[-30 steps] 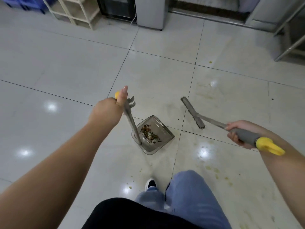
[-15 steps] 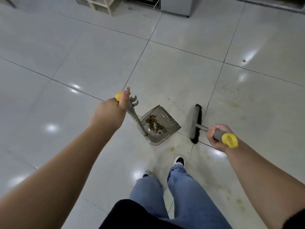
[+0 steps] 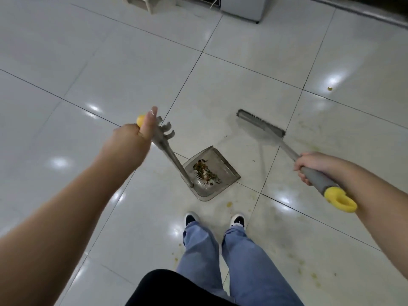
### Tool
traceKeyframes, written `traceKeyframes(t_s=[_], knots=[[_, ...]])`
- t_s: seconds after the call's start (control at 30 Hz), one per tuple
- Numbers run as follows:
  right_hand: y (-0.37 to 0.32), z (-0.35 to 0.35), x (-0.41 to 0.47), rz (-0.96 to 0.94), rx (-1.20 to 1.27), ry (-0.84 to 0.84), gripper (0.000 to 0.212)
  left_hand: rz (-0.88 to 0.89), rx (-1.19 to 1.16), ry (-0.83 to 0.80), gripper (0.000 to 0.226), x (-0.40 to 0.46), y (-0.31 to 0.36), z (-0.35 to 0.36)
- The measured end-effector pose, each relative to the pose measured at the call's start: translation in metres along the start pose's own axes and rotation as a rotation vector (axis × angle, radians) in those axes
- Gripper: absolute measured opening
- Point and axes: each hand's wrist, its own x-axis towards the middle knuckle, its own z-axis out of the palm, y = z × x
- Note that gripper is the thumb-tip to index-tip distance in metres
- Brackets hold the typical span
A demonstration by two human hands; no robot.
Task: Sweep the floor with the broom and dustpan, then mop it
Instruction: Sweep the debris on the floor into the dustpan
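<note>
My left hand [image 3: 134, 140] grips the yellow-tipped top of the grey dustpan handle [image 3: 174, 162], thumb up along it. The clear grey dustpan [image 3: 225, 171] rests on the tiled floor ahead of my feet and holds a heap of brown and green scraps [image 3: 206, 171]. My right hand [image 3: 309, 164] grips the grey broom handle [image 3: 318, 180] above its yellow end loop [image 3: 341, 198]. The broom head [image 3: 260, 124] is blurred, out to the right of and beyond the pan, near the floor.
Yellowish stains and crumbs [image 3: 229, 204] mark the tiles near my shoes [image 3: 237, 219] and to the right. A small yellow bit [image 3: 329, 88] lies at far right. A pale shelf unit [image 3: 141, 2] and a grey appliance [image 3: 242, 7] stand along the far edge.
The broom head swung from beside the pan out to the right and away from me, turning crosswise. My right hand moved right. The dustpan stayed in place.
</note>
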Motion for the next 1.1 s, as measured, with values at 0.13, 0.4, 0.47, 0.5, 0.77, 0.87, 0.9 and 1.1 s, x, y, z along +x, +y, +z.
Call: traceKeyframes(t_s=[0.13, 0.4, 0.47, 0.5, 0.77, 0.87, 0.9, 1.1], knots=[[-0.015, 0.022, 0.036, 0.02, -0.136, 0.044, 0.013, 0.141, 0.112, -0.079, 0.053, -0.019, 0.004, 0.022], [-0.016, 0.063, 0.069, 0.141, -0.295, 0.124, 0.017, 0.133, 0.087, -0.161, 0.068, -0.02, -0.003, 0.043], [-0.004, 0.057, 0.064, 0.115, -0.429, 0.185, 0.025, 0.153, 0.078, -0.146, 0.059, -0.02, 0.0, 0.045], [0.003, 0.049, 0.061, 0.092, -0.521, 0.214, 0.031, 0.157, 0.078, -0.148, 0.052, -0.019, 0.001, 0.043], [0.057, -0.017, 0.017, 0.198, -0.669, 0.242, 0.033, 0.15, 0.111, -0.145, 0.063, -0.015, -0.004, 0.041], [0.071, -0.034, 0.0, 0.249, -0.459, 0.203, 0.01, 0.176, 0.123, -0.133, 0.076, -0.012, 0.002, 0.044], [0.077, -0.041, -0.004, 0.248, -0.378, 0.187, 0.015, 0.154, 0.146, -0.152, 0.072, -0.01, 0.002, 0.045], [0.093, -0.033, -0.016, 0.213, 0.037, 0.145, 0.006, 0.203, 0.125, -0.155, 0.057, -0.015, 0.007, 0.045]])
